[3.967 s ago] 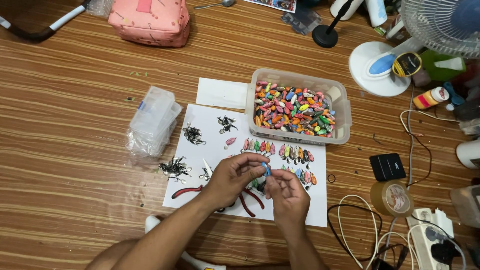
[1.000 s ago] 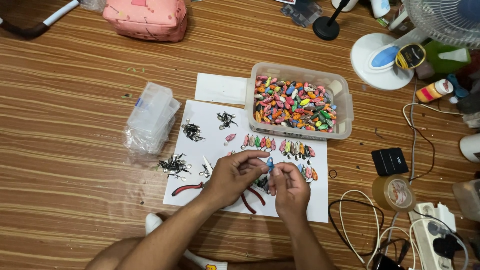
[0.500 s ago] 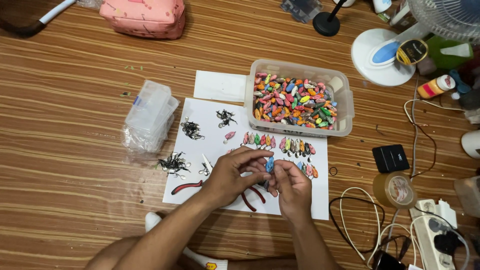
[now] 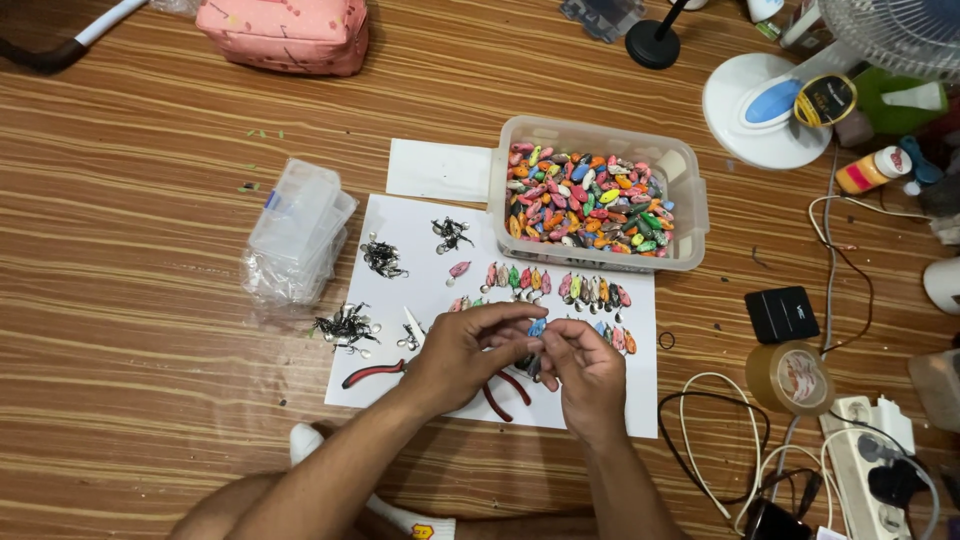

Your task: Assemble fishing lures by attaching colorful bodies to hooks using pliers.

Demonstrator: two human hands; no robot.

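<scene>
Left hand (image 4: pixel 462 352) was curled, fingers pinched together on a small blue lure (image 4: pixel 537 327) held just above the white paper sheet (image 4: pixel 560 400). Right hand (image 4: pixel 588 368) was closed the same way, fingertips meeting the left's on that lure, so both hands clamped one piece between them. Red-handled pliers (image 4: pixel 375 373) lay on the sheet, partly under the left hand.

Far left of the wooden bench (image 4: pixel 130 330) was bare planks, lots of room. A clear plastic box in a bag (image 4: pixel 298 232) sat just off the sheet's left edge. Dark hook clusters (image 4: pixel 345 325) lay on the sheet's left part. A row of finished coloured lures (image 4: pixel 555 283) lay above the hands, near the sheet's top edge.

A clear tub (image 4: pixel 690 215) overlapped the sheet's top right corner, filled with multicoloured lure bodies (image 4: pixel 585 205). Right of the sheet was crowded: black box (image 4: pixel 782 313), tape roll (image 4: pixel 790 378), cables (image 4: pixel 720 440) and a power strip (image 4: pixel 880 465) by the bench's right edge.
</scene>
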